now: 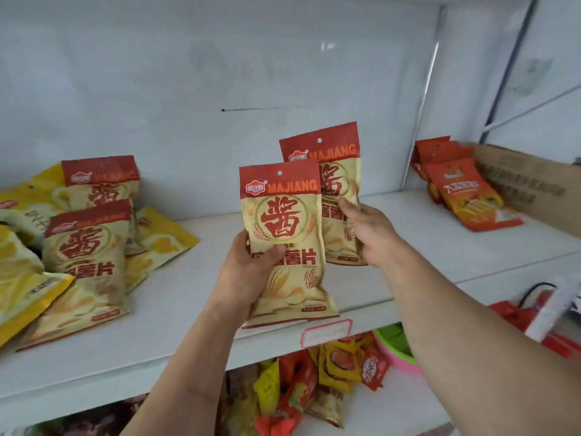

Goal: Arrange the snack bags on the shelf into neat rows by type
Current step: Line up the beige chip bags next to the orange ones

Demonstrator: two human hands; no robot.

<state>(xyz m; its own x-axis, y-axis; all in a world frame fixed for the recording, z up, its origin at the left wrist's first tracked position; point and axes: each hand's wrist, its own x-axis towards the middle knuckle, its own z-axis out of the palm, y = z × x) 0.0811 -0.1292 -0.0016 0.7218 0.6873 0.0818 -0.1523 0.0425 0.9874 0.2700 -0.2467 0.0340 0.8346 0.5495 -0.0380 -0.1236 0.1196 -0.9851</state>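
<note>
My left hand (pixel 248 272) grips one red-topped beige crisp bag (pixel 284 247); my right hand (pixel 369 232) holds its twin (pixel 338 196) upright. Puffy bags may topple on the white shelf (pixel 176 309).

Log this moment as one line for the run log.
left hand: grips front MAJIANG bag | right hand: grips rear MAJIANG bag | both upright, mid-shelf | mixed pile left unsorted

cardboard box (pixel 531 187) at right; green bowl (pixel 394 344) (pink-rimmed) below
</note>
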